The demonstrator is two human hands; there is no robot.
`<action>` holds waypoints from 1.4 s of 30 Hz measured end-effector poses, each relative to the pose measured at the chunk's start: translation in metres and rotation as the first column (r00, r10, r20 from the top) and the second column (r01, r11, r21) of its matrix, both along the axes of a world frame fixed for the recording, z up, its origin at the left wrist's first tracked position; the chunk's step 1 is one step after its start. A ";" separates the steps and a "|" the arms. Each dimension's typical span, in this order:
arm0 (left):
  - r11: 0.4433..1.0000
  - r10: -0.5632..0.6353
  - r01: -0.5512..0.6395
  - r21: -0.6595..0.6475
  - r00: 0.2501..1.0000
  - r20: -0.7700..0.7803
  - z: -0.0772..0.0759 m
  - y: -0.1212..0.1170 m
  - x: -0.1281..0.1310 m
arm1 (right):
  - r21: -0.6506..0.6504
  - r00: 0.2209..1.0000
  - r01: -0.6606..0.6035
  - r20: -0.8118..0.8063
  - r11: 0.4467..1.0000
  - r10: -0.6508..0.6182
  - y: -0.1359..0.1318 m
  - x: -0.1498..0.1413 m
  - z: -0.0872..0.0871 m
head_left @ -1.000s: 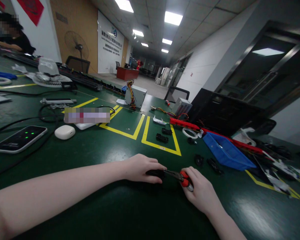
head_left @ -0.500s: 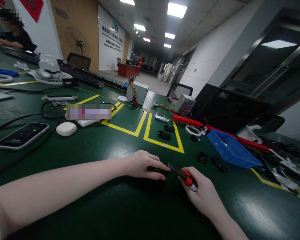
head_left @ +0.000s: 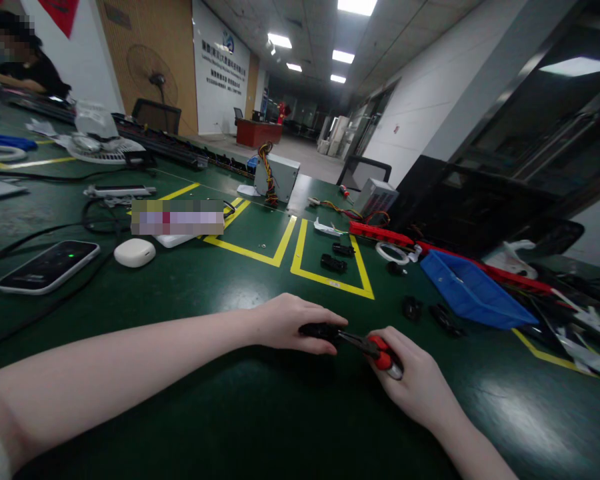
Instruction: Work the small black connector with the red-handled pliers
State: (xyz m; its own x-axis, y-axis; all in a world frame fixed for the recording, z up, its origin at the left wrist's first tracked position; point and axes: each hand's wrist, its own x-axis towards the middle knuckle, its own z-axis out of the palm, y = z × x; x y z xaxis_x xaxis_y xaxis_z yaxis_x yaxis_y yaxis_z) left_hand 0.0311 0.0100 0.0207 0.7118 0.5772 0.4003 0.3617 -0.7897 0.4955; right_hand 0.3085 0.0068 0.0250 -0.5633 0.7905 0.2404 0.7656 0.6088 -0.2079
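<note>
My left hand (head_left: 293, 323) pinches a small black part (head_left: 323, 331) between thumb and fingers, just above the green table (head_left: 260, 413). Its exact kind I cannot make out. My right hand (head_left: 413, 373) is closed round the red handles of needle-nose pliers (head_left: 363, 343). The tips of the pliers point left and meet the right end of the black part; whether they grip it is too small to tell. Similar black parts (head_left: 333, 263) lie farther off, inside a yellow-taped square.
At right stand a blue tray (head_left: 473, 293) and more black pieces (head_left: 412, 308). A red strip (head_left: 380, 233) runs behind them. Left are a white case (head_left: 135, 253), a device with a green light (head_left: 50, 268) and cables. Metal power supply boxes (head_left: 283, 179) stand farther back. A person (head_left: 30, 67) sits far left.
My left fingers have opened slightly around the black part, showing more of it. The pliers' tips have come up to its right end. The view has shifted a little.
</note>
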 end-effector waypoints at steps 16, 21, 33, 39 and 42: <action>0.999 -0.013 0.016 -0.036 0.995 0.095 0.001 -0.001 0.001 | 0.008 0.999 0.039 0.012 0.999 -0.039 0.002 0.002 -0.003; 1.000 -0.016 0.020 -0.022 0.991 0.132 0.000 -0.001 0.001 | 0.014 0.999 0.036 0.015 0.999 -0.036 0.004 0.003 -0.004; 0.997 -0.020 0.032 -0.071 0.985 0.171 0.001 0.000 0.000 | -0.001 0.998 0.048 0.038 0.999 -0.048 0.006 0.007 -0.005; 0.999 -0.020 0.028 -0.046 0.987 0.157 0.000 0.000 0.000 | 0.023 0.998 0.040 0.047 0.999 -0.041 0.006 0.007 -0.005; 0.999 -0.017 0.023 -0.037 0.989 0.145 0.000 0.000 0.000 | 0.048 0.997 0.041 0.059 0.998 -0.044 0.005 0.008 -0.004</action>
